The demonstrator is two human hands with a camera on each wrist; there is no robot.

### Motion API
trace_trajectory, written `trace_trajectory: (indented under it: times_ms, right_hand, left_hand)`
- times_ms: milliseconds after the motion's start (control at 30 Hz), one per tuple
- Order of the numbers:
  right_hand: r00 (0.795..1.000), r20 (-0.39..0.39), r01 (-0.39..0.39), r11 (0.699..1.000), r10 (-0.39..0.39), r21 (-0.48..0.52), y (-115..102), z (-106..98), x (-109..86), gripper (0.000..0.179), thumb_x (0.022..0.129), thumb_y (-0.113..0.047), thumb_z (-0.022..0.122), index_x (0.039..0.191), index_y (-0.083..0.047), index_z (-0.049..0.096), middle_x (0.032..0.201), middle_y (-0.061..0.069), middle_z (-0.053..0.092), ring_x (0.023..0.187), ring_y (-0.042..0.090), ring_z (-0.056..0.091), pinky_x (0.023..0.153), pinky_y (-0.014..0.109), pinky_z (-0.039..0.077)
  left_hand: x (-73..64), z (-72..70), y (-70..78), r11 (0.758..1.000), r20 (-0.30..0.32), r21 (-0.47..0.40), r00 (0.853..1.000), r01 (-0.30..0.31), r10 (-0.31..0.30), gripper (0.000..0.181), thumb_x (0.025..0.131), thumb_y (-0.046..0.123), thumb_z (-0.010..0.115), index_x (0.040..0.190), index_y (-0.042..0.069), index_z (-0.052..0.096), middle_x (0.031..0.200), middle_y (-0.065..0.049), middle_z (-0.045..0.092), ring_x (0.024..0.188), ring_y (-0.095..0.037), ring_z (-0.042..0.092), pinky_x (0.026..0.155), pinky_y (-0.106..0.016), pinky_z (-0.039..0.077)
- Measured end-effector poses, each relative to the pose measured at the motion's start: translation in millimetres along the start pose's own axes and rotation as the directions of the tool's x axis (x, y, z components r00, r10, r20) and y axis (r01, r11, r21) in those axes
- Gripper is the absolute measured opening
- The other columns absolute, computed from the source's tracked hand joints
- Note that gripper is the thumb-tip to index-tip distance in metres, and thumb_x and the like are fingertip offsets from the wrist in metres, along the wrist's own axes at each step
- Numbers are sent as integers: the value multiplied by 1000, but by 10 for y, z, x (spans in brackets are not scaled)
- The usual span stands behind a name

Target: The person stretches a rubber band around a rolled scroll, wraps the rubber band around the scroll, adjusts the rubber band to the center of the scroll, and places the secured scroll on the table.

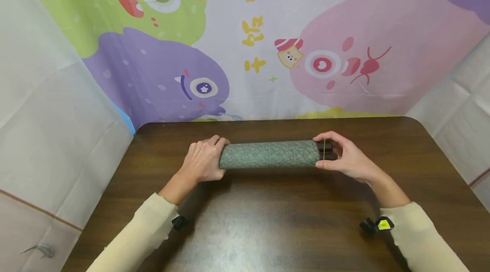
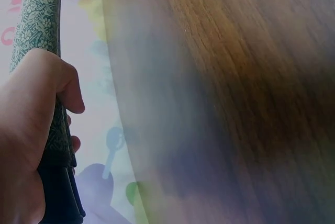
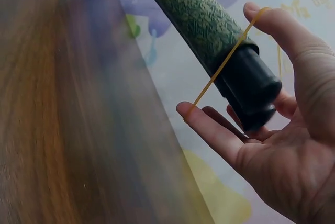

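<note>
A rolled scroll [image 1: 269,155] in green leaf-patterned cloth is held level above the table, with two dark rod ends [image 3: 254,80] side by side at its right end. My left hand [image 1: 204,159] grips its left end; in the left wrist view the thumb of the left hand [image 2: 31,103] lies over the cloth, and a dark rod end [image 2: 57,192] shows below. Around the scroll's right end, my right hand [image 1: 354,159] spreads its fingers and thumb. A thin yellow rubber band [image 3: 225,62] is stretched between those fingertips, in front of the rod ends.
The dark brown wooden table [image 1: 268,221] lies beneath both hands. A cartoon-printed cloth [image 1: 260,89] hangs behind its far edge, and pale sheets stand at both sides. Dark wrist straps [image 1: 180,223] are on both sleeves.
</note>
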State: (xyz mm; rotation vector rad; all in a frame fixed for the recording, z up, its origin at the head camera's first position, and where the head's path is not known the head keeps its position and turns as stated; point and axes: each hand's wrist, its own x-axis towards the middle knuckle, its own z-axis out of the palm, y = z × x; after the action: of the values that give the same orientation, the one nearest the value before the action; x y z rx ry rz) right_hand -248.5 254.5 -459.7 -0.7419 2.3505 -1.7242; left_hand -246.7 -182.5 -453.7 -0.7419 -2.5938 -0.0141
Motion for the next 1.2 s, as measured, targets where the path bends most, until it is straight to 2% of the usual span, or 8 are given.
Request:
trace_trajectory:
  times_ms: [200,467,600,700,867,933,1033,1200]
  right_hand:
    - [1000,-12,-29,1000,29,4,-27,76,37,57,92,4,86,142,0,60,108,9,55,86,14,55,70,29,56]
    - [997,-53,-53,998,54,33,-35,128,76,53,90,4,87,137,0,62,95,9,46,79,13,49,64,30,53]
    - [994,7,-106,989,106,101,-53,126,94,57,92,6,84,141,5,54,102,10,52,84,12,70,75,30,66]
    - [987,63,-155,977,147,149,-71,114,103,61,93,8,82,145,9,48,111,16,55,88,19,81,84,35,70]
    - [978,87,-200,967,188,157,-105,107,114,69,90,8,83,143,9,39,139,25,45,100,22,77,85,39,71]
    - [979,74,-196,974,189,117,-114,107,118,70,89,7,85,142,7,39,146,25,42,113,23,70,87,38,71]
    - [985,40,-169,985,170,-18,-123,98,113,72,88,-2,90,142,2,44,150,22,48,129,26,57,100,31,63]
    - [993,33,-106,975,115,-194,-143,52,88,75,91,-12,92,152,-6,48,157,20,54,146,36,50,118,51,43]
  left_hand:
    - [15,10,27,1000,-2,7,1000,-3,3,64,65,32,95,122,13,73,106,-7,77,75,-31,78,58,-48,60]
    - [21,18,30,1000,3,10,1000,-1,1,63,66,31,95,123,14,73,105,-6,76,76,-30,78,58,-47,60]
    - [19,23,33,1000,4,16,1000,-2,1,63,66,30,95,123,14,73,105,-7,77,76,-30,78,58,-47,60]
    - [19,33,36,1000,5,20,1000,-3,3,63,66,31,95,123,14,73,106,-7,77,76,-30,78,58,-47,60]
    - [22,48,31,1000,0,22,1000,-11,11,63,65,31,95,122,14,73,106,-7,77,75,-30,78,58,-47,60]
    - [25,53,27,1000,-3,22,1000,-12,12,63,65,31,94,122,14,73,105,-7,77,75,-30,78,57,-47,60]
    - [29,54,24,1000,-6,23,1000,-13,13,63,65,31,94,122,14,73,105,-6,77,75,-29,78,57,-47,60]
    - [24,50,23,1000,-9,18,1000,-9,9,64,64,32,95,122,14,73,105,-6,77,76,-30,78,58,-47,60]
